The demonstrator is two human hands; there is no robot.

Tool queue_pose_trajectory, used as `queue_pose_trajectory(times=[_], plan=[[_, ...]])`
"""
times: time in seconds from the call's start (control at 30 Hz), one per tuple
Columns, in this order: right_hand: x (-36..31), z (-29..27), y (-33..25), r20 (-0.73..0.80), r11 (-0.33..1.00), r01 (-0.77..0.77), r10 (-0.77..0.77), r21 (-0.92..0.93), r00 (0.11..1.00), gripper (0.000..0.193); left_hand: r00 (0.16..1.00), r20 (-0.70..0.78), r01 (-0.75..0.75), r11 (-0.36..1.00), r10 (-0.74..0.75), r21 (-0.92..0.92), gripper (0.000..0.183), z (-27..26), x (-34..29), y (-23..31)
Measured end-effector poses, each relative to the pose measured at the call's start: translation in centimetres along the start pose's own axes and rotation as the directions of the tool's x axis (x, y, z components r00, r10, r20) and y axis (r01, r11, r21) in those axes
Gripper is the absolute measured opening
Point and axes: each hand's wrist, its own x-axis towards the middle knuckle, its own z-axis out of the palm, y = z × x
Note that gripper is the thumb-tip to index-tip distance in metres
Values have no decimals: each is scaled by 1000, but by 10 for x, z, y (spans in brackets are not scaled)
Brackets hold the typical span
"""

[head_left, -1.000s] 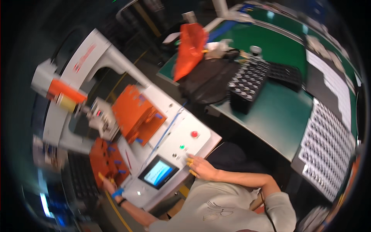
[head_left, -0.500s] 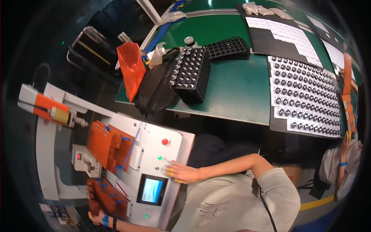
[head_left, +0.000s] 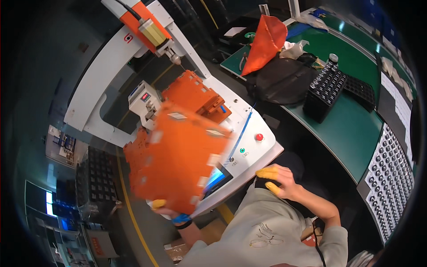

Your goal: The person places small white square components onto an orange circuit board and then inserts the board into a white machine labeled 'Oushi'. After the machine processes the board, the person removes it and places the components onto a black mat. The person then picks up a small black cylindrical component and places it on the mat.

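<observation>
My left hand (head_left: pixel 165 208), with a yellow fingertip cover and a blue band at the wrist, grips the lower edge of a large orange fixture plate (head_left: pixel 187 151). The plate is tilted up, smeared by motion, and hides part of the machine and its screen (head_left: pixel 215 179). Light tabs sit along its edges. My right hand (head_left: pixel 284 181) is over my lap beside the machine's front edge. Yellow covers are on its fingers, which are apart with nothing between them. Another orange fixture (head_left: pixel 191 91) lies on the white machine bed (head_left: pixel 249 127), below the tool head (head_left: pixel 171 51).
A red stop button (head_left: pixel 259 137) and a green button (head_left: pixel 242 150) stand on the bed. A small white unit (head_left: pixel 143 100) is behind the plate. On the green table (head_left: pixel 347 142) are a black bag (head_left: pixel 284 80), black trays (head_left: pixel 327 95) and a sheet of round parts (head_left: pixel 389 178).
The view has swung left. My left hand has lifted the orange plate up across the machine's front. My right hand has come off the control panel to my lap.
</observation>
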Motion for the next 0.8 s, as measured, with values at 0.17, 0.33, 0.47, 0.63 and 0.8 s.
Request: queue_pose_trajectory(times=[0.17, 0.33, 0.47, 0.63, 0.8], plan=[[-72, -15, 13, -123, 963, -265, 269, 52, 955, 65, 802, 247, 546, 499, -544, -673, 89, 82, -53, -150], [-160, 13, -14, -582, 813, -363, 580, 454, 570, 65, 502, 400, 861, 401, -766, -312, 83, 124, -93, -222], [-124, -25, -66, -795, 851, -347, 505, 394, 336, 52, 298, 308, 949, 316, -904, 12, 80, 207, -110, -230], [-142, -53, -89, -824, 822, -318, 540, 472, 171, 48, 147, 494, 616, 470, -857, 632, 73, 181, -116, -243], [-137, -105, -91, -776, 783, -145, 620, 604, 113, 39, -95, 513, 768, 265, -853, 583, 79, 176, -82, -294]])
